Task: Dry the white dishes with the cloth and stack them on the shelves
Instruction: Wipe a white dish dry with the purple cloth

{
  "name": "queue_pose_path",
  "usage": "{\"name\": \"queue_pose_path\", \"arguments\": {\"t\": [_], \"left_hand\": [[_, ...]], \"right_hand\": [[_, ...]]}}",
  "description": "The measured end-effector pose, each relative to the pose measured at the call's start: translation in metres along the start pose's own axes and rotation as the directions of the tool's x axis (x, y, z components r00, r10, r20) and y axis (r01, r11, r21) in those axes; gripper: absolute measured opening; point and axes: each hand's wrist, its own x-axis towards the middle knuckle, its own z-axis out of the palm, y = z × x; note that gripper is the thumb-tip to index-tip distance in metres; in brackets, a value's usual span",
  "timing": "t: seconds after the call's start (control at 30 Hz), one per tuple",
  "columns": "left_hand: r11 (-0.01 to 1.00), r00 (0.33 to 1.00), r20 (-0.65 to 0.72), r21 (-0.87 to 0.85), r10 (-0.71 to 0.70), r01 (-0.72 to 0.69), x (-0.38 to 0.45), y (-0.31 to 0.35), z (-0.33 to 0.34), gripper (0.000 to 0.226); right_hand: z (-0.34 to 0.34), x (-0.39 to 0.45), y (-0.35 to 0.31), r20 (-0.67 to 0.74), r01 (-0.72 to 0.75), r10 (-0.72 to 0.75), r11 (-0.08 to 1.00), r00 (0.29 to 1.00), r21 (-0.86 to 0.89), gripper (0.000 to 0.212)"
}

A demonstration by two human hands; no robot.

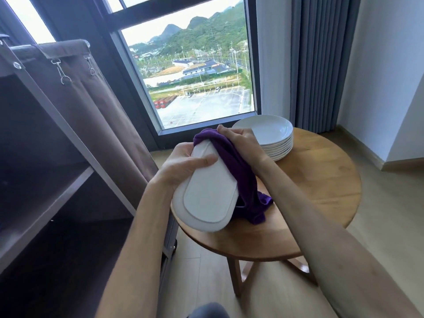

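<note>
A white oval dish (206, 196) is held tilted above the round wooden table (321, 191), its underside facing me. My left hand (185, 164) grips its upper left edge, thumb lying across the base. My right hand (238, 141) holds a purple cloth (238, 177) bunched against the dish's far side and top rim; the cloth's loose end hangs down toward the tabletop. A stack of several white round plates (273, 138) stands at the back of the table, just right of my right hand.
A dark fabric-covered shelf unit (46, 138) with a metal frame stands at the left, its shelves open toward me. A large window (195, 72) lies ahead, grey curtains (321, 60) at the right, wooden floor (390, 214) around the table.
</note>
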Motion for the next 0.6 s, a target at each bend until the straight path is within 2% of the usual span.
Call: {"name": "queue_pose_path", "arguments": {"t": [0.07, 0.17, 0.27, 0.4, 0.47, 0.53, 0.57, 0.6], "left_hand": [[0.996, 0.988, -0.129, -0.032, 0.082, -0.087, -0.002, -0.001, 0.011, 0.029], [0.979, 0.917, -0.356, -0.027, 0.182, -0.204, -0.005, -0.004, 0.029, 0.033], [0.955, 0.807, -0.534, 0.002, 0.253, -0.298, -0.001, -0.006, 0.043, 0.038], [0.927, 0.611, -0.745, 0.026, 0.267, -0.373, 0.006, -0.002, 0.059, 0.054], [0.933, 0.530, -0.824, -0.002, 0.203, -0.360, 0.007, -0.003, 0.073, 0.047], [0.954, 0.464, -0.870, 0.022, 0.166, -0.300, 0.011, -0.007, 0.081, 0.024], [0.970, 0.454, -0.884, -0.003, 0.111, -0.243, 0.014, -0.008, 0.088, 0.012], [0.977, 0.494, -0.866, -0.040, 0.070, -0.209, 0.013, -0.008, 0.088, 0.007]], "right_hand": [[0.001, -0.001, 0.007, -0.076, -0.003, 0.007, 0.998, 0.997, 0.057, 0.059], [0.006, -0.003, 0.014, -0.154, 0.019, -0.008, 0.997, 0.988, 0.069, 0.046], [0.014, -0.005, 0.020, -0.146, 0.001, -0.009, 0.999, 0.989, -0.054, 0.042], [0.022, -0.019, 0.031, -0.208, -0.061, 0.016, 0.975, 0.978, -0.213, 0.043], [0.026, -0.028, 0.030, -0.237, -0.054, -0.003, 0.970, 0.971, -0.236, 0.055], [0.036, -0.037, 0.028, -0.221, -0.002, -0.058, 0.965, 0.974, -0.264, 0.074], [0.040, -0.041, 0.028, -0.210, 0.031, -0.094, 0.959, 0.973, -0.283, 0.078], [0.044, -0.045, 0.029, -0.201, 0.064, -0.119, 0.962, 0.972, -0.264, 0.077]]}}
